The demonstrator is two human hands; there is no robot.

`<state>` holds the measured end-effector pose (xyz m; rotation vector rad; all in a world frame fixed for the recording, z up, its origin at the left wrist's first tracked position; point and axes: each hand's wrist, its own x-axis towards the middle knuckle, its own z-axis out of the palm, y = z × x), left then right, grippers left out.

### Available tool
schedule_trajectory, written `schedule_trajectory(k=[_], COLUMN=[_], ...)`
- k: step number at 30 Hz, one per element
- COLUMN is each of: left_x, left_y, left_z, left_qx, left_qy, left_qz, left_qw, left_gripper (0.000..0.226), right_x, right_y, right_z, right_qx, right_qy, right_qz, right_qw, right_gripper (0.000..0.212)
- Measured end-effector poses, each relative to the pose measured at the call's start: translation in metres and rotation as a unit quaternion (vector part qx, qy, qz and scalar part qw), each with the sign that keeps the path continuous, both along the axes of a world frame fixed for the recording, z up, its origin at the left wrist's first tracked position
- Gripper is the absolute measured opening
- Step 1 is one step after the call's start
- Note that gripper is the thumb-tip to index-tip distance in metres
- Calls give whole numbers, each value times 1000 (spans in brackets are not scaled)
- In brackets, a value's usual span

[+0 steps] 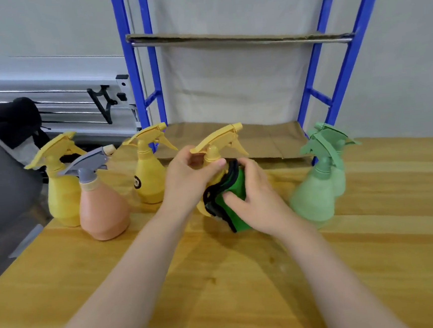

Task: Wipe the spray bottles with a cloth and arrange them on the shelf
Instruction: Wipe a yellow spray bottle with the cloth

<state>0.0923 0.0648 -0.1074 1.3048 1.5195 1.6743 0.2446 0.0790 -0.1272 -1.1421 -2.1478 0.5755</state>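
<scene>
Wooden planks make up the table, which runs across the whole lower view, with a pale wall behind it. At far left, off the table edge, sits a dark grey chair with a black garment draped on its back.

On the table's left part stand three bottles close together: a yellow bottle furthest left, a peach bottle with a grey trigger head just in front of and beside it, and a second yellow bottle with a dark round label behind and to the right.

Near the middle, the left hand grips the neck of the held bottle, also yellow, its fingers curled round just under the trigger head and the thumb lying across the front. That bottle is upright, at the table's far edge in front of the shelf. The right hand presses a green cloth with black trim against the bottle's body, its fingers curled over the cloth and its thumb tucked into the fold. The cloth covers most of the body, so I cannot tell whether the base touches the table.

Behind stands the shelf, a blue metal frame with cardboard lining its lower level and another sheet on the level above.

To the right, two green bottles stand upright, one right behind the other, blurred.
</scene>
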Motion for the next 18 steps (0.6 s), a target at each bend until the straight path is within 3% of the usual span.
schedule_trajectory(k=[5,9,11,14,18], left_x=[7,0,-1,2,3], left_y=[18,21,21,17,16], left_z=[-6,-22,-26,-26,-26], left_qx=[10,8,9,32,42], left_qy=[21,8,-6,-32,-71], left_qz=[34,68,73,62,51], left_qw=[999,998,997,997,995], left_gripper=[23,23,22,20,18], right_x=[-11,-15,-17,-22,-28], right_y=[28,34,34,31,26], right_z=[-6,-26,-32,-36,-40], right_qx=[18,16,42,98,90], right_qy=[53,113,124,133,149], right_qz=[-42,-175,-199,-131,-45], right_qw=[998,978,971,977,984], right_gripper=[65,79,68,39,41])
